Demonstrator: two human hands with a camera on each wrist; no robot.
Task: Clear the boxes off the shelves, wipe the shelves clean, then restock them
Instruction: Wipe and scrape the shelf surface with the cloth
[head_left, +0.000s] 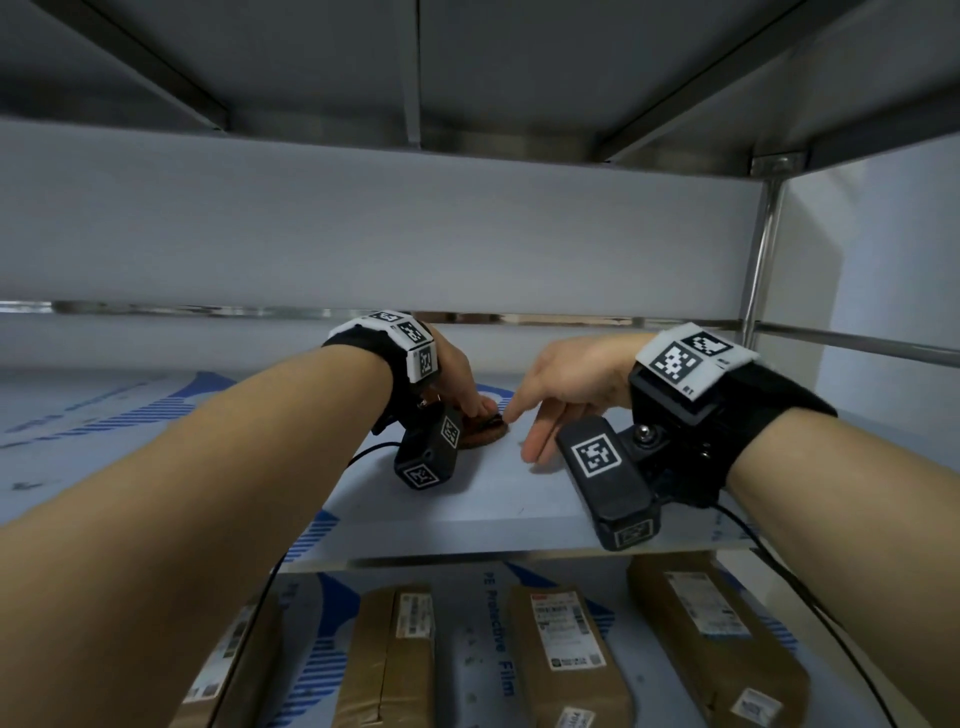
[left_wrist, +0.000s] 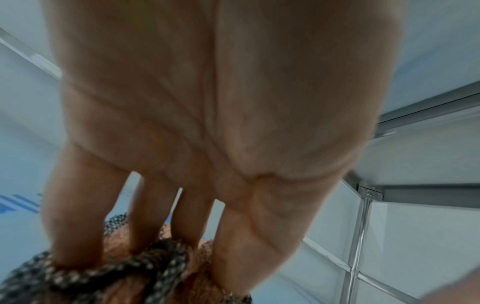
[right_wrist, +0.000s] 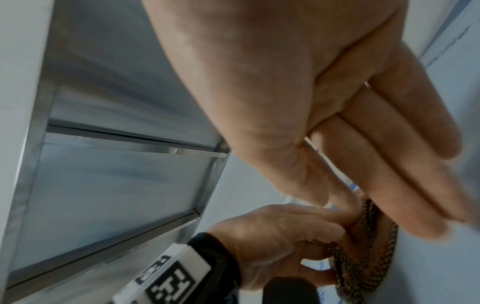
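Note:
A brown cloth (head_left: 483, 434) with a dark speckled border lies bunched on the middle shelf (head_left: 467, 504). My left hand (head_left: 470, 397) sits on top of it, fingers bearing down and thumb at its edge, gripping it. The left wrist view has those fingers (left_wrist: 155, 216) ending in the cloth (left_wrist: 124, 267). My right hand (head_left: 540, 415) hovers just right of it, fingers straight, with its index tip touching the cloth's right edge. The right wrist view has that flat right hand (right_wrist: 285, 82) above my left hand (right_wrist: 272, 242) and the cloth (right_wrist: 363, 267).
Several brown cardboard boxes (head_left: 566, 649) with white labels lie on the lower shelf, whose surface carries blue-printed protective film. The upper shelf's underside (head_left: 467, 62) hangs close overhead. A steel post (head_left: 758, 249) stands at the back right, and a rail (head_left: 208, 310) runs along the back.

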